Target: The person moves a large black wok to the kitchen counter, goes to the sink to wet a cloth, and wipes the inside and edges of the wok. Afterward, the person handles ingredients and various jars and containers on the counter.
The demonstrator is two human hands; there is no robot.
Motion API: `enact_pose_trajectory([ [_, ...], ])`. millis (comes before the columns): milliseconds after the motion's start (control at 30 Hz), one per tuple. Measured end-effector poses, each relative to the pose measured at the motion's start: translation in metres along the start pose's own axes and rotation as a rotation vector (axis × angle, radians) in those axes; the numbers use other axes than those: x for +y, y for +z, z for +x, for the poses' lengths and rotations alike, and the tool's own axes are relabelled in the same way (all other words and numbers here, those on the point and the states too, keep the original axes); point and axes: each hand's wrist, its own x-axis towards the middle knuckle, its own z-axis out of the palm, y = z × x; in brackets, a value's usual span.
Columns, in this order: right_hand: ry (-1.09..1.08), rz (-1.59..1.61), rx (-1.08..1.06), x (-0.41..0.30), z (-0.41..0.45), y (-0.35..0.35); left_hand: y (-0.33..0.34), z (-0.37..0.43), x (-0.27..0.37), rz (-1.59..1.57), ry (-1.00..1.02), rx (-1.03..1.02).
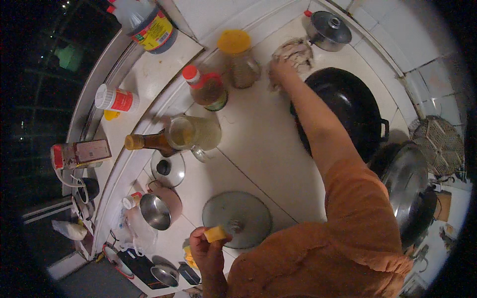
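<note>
In my left hand I grip a small yellow block, possibly a piece of sponge or food; the picture does not settle which. Below that hand a grey-green glass pot lid lies on the white tiled counter. My right arm stretches to the back of the counter. There my right hand grips a crumpled, dark-streaked light cloth that appears to rest on the surface. A glass jug with a yellow lid stands left of it, and a black wok sits to its right.
A lidded metal pot is in the back corner. A red-capped bottle, a glass pitcher and a yellow-capped brown bottle line the left side, near a saucepan. A large steel pan lid stands right of my arm.
</note>
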Motion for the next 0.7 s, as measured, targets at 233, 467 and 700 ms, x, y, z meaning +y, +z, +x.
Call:
enact_pose_trajectory([
  [233,-0.153,-0.128,0.251,-0.055,-0.111,0.043,-0.012,-0.017,-0.002,-0.103,0.139,-0.293],
  [467,-0.271,0.187,0.164,-0.048,-0.275,0.072,-0.025,-0.052,-0.001,-0.067,0.165,-0.398],
  [700,0.115,0.179,0.043,0.088,-0.455,0.085,-0.066,-0.085,-0.016,-0.13,0.144,-0.587],
])
